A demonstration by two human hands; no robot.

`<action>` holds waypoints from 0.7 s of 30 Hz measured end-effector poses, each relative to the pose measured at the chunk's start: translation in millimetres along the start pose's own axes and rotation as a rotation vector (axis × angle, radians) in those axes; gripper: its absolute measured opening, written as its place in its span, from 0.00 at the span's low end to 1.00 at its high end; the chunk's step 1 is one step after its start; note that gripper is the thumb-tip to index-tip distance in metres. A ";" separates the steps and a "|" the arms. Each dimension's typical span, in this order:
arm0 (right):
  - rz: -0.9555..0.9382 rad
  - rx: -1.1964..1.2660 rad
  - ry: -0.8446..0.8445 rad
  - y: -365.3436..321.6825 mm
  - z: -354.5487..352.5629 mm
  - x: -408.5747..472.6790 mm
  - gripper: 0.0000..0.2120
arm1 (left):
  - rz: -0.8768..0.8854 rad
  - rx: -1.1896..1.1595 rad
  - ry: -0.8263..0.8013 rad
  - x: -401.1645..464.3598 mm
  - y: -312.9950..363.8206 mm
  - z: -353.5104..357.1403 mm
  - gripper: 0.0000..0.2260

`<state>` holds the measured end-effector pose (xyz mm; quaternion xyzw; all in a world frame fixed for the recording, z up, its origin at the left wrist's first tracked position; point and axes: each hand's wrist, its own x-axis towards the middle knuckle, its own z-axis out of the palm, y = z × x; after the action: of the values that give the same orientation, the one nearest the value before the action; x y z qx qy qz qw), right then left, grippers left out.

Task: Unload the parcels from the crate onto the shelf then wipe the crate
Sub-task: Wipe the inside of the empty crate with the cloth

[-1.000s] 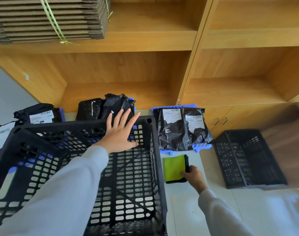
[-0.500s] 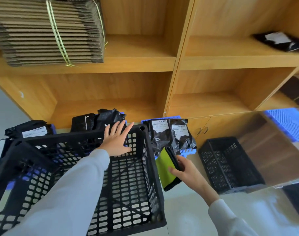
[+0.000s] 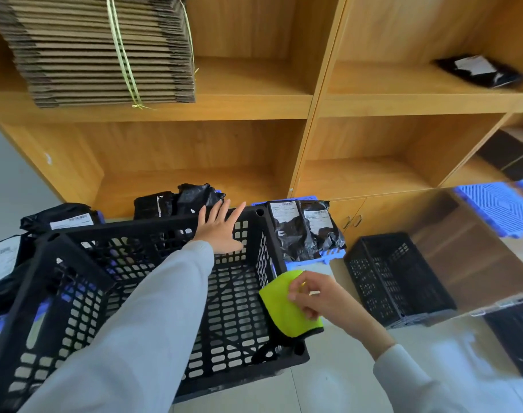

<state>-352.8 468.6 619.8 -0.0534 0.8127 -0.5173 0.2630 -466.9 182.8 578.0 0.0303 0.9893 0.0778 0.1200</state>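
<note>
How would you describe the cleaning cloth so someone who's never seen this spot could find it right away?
Start at the big black crate in front of the wooden shelf, where the left hand lies flat against the far wall. At the crate's right wall, the right hand pinches the cleaning cloth. It is bright yellow-green with a black edge, the only such colour among black parcels and crates.

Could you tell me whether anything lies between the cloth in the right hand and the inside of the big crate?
Nothing visible does. The right hand holds the green cloth at the crate's right rim, and the crate looks empty.
</note>
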 end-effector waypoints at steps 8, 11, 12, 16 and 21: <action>-0.173 -0.628 0.385 18.0 48.9 0.2 0.18 | 0.033 -0.125 0.037 -1.9 -4.9 -7.3 0.46; -0.212 -0.550 0.363 22.5 47.6 7.2 0.18 | 0.043 -0.171 0.039 -0.5 -7.1 -7.1 0.41; -0.232 -0.518 0.351 23.9 46.4 10.2 0.19 | 0.045 -0.179 0.042 -0.1 -7.2 -6.5 0.39; -0.293 -0.445 0.340 24.8 42.4 25.4 0.20 | 0.055 -0.194 0.048 0.5 -7.2 -6.2 0.38; -0.299 -0.401 0.315 19.1 36.3 55.8 0.19 | 0.064 -0.200 0.093 1.6 -8.2 -1.2 0.37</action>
<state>-379.6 427.8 570.6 -0.1426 0.9125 -0.3814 0.0386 -469.1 174.6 577.5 0.0461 0.9796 0.1811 0.0737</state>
